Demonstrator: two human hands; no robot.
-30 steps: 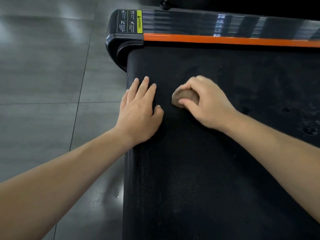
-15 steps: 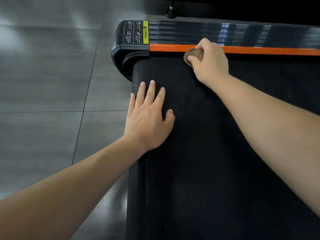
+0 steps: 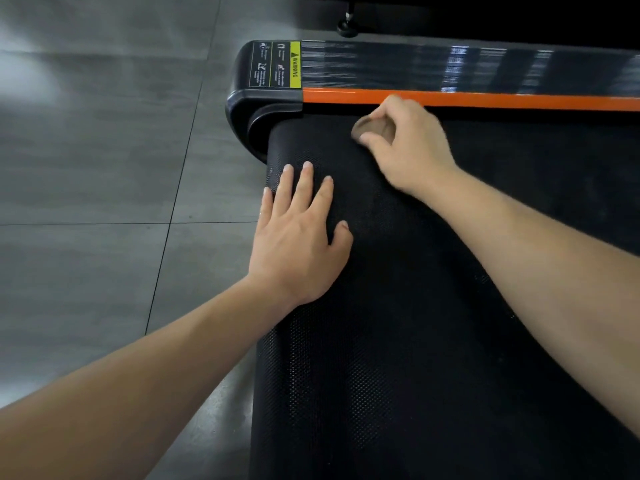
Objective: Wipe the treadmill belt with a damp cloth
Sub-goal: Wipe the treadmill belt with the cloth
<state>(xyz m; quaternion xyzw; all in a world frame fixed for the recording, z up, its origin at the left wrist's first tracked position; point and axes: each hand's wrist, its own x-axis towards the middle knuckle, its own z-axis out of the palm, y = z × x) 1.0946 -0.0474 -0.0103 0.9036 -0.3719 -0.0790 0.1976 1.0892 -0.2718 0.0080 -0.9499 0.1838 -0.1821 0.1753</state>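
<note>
Here, one small brown wad of cloth (image 3: 371,129), rounded and bunched, sits on the far end of the single black treadmill belt (image 3: 433,341), just short of one glossy orange strip (image 3: 519,101) that runs straight across the machine. The person's right hand (image 3: 412,143) grips the wad, fingers and thumb curled round it so that only its left end shows. The left hand (image 3: 298,237) lies flat on the belt near its left edge, palm down, four fingers straight and slightly spread, the thumb angled out to the right. Both forearms are bare. The belt's surface is matte and finely dimpled, a regular dotted weave that catches light along the left border. Beyond the orange strip lies one shiny black ribbed cover (image 3: 415,64), streaked with pale reflections, carrying one printed label (image 3: 295,65) with a yellow band reading WARNING beside white pictograms on black. A smooth, rounded black plastic end cap (image 3: 249,116) wraps the left corner. Past it stands one small black foot (image 3: 347,27) on a thin stem. Large grey floor tiles (image 3: 104,150), dull-sheened and divided by dark grout lines, fill the left.
</note>
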